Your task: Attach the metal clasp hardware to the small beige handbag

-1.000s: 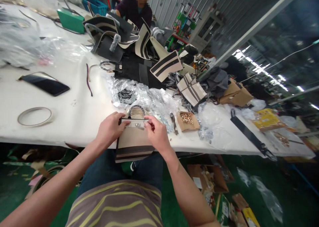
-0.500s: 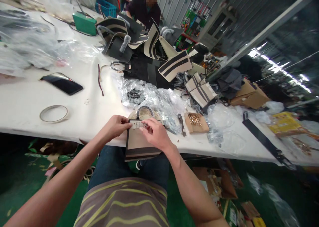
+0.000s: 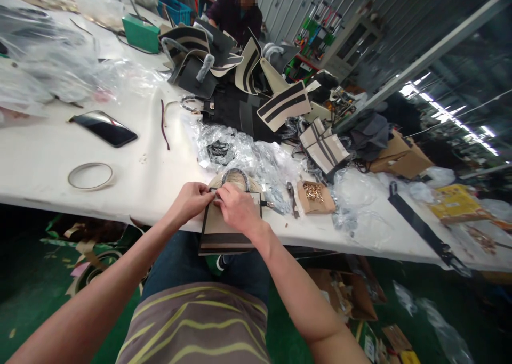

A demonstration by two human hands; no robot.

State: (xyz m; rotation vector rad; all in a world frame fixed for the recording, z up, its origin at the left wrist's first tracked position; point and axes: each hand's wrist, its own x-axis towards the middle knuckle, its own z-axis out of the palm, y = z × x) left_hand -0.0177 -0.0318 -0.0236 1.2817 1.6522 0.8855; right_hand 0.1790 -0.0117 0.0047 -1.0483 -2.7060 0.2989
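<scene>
White tabletop (image 3: pixel 48 156) spans view, cluttered. Pile of black-and-beige bag panels (image 3: pixel 240 87) at far side, person in dark top behind it. Crumpled clear plastic (image 3: pixel 256 159) mid-table. Small beige bag (image 3: pixel 226 228) with dark stripe hangs over near tabletop edge, above lap. Left hand (image 3: pixel 192 200) grip clamped on bag's top left edge. Right hand (image 3: pixel 236 209) pinches top edge at centre, fingertips meeting left hand's. Phone (image 3: pixel 104 129) far left. Tape ring (image 3: pixel 90 175) nearer. Cardboard tray of brass fittings (image 3: pixel 315 196) right of bag.

Beige bag panel (image 3: pixel 224 228), dark stripes; green box (image 3: pixel 141 32); white table (image 3: pixel 48 156); small hardware (image 3: pixel 313 192) seemingly gold.
</scene>
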